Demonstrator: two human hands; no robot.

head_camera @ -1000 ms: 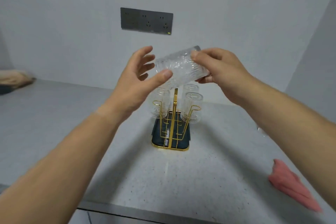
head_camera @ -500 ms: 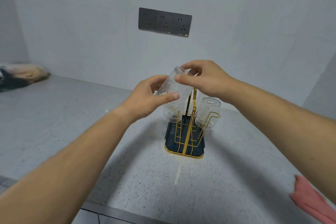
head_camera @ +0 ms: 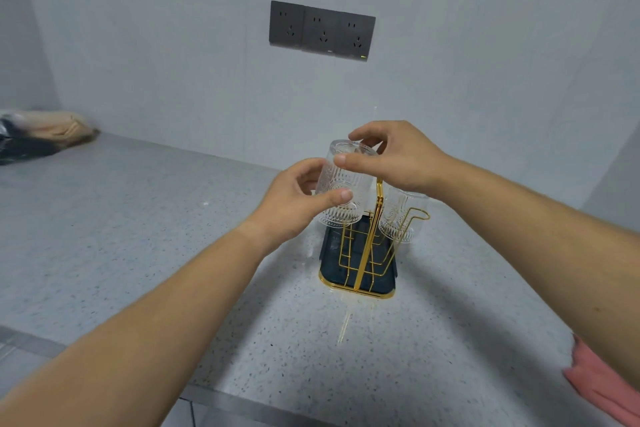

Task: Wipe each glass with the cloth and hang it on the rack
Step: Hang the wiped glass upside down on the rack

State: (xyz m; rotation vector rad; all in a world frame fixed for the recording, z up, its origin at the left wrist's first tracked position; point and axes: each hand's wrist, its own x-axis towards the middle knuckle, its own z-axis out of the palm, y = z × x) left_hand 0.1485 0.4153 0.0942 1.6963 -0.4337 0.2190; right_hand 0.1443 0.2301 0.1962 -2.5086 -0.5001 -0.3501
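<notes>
Two hands held one ribbed clear glass (head_camera: 343,184) upside down, thick base uppermost and mouth facing down, over the left side of the gold wire rack (head_camera: 362,253). The left hand (head_camera: 294,198) gripped the glass round its lower body, thumb across the front and fingers curled behind. The right hand (head_camera: 398,159) pinched the upper end, thumb on the near side and forefinger over the base. Whether the mouth had reached a prong could not be told, since the glass and the left hand hid that spot. A second glass (head_camera: 398,218) hung mouth down on the rack's right side, just beside the held one, with the rack's upright handle between them. The rack stood in a dark tray (head_camera: 388,277) with a gold rim on the speckled grey bench (head_camera: 138,236). The pink cloth (head_camera: 602,381) lay on the bench at the lower right edge, well apart from the rack. A grey socket plate (head_camera: 322,31) was on the wall behind, and a bundle of fabric (head_camera: 41,132) lay at the far left.
</notes>
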